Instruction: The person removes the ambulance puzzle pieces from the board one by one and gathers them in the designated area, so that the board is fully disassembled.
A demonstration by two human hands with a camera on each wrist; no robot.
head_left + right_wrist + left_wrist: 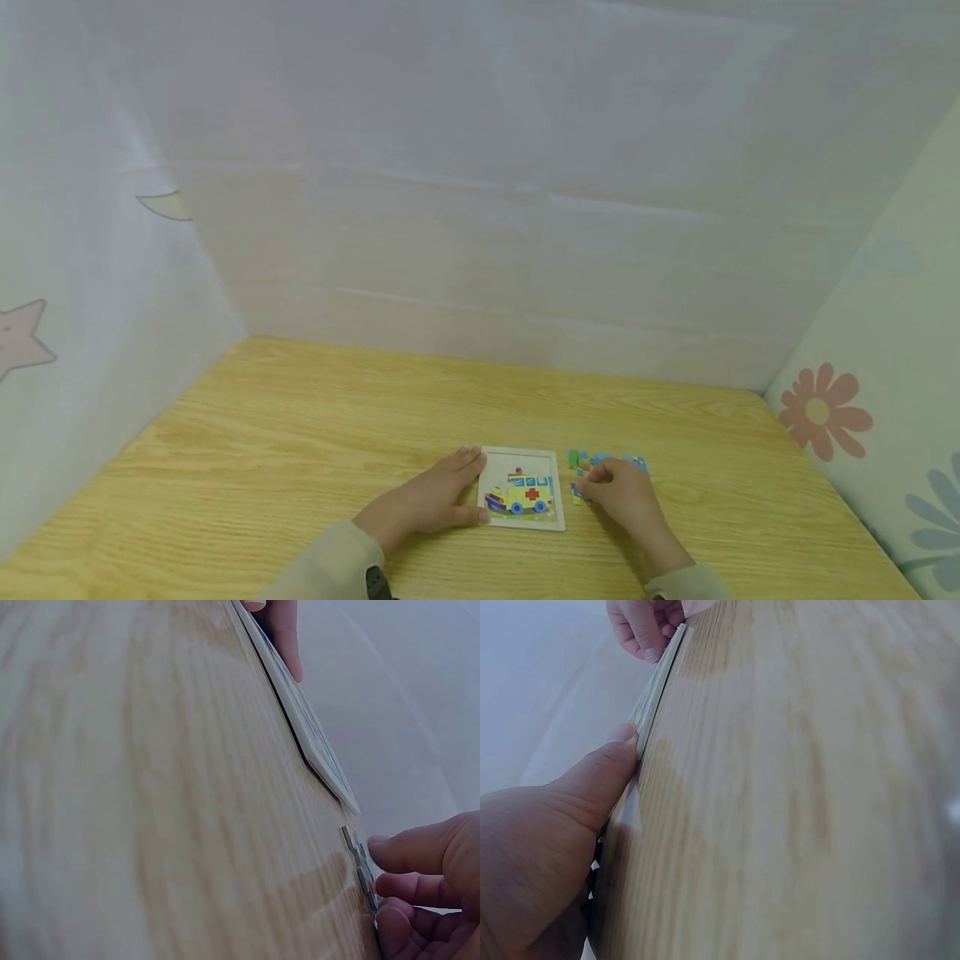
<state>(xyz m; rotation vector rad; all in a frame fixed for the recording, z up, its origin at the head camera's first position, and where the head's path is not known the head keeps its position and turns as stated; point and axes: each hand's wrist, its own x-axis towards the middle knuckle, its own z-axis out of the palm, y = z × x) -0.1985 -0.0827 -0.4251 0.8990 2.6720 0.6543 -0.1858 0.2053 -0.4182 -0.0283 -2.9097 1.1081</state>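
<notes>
A square puzzle board (522, 452) with a pale rim lies on the table, partly filled with a yellow ambulance picture. My left hand (442, 493) rests at its left side, fingers straight at the upper corner and thumb on the lower corner. In the left wrist view, the thumb (600, 772) presses the board's edge. Right of the board, my right hand (621, 492) bends over loose pieces and pinches a small yellow and purple puzzle piece (576, 493) with thumb and fingertips. In the right wrist view, pieces (361, 866) lie flat by the curled fingers.
Several loose blue and green puzzle pieces (579, 458) lie beyond the right hand, partly hidden by it. The wooden table (315, 417) is bounded by a pale sheet (465, 275) at the back and by printed side panels, one with a pink flower (843, 387).
</notes>
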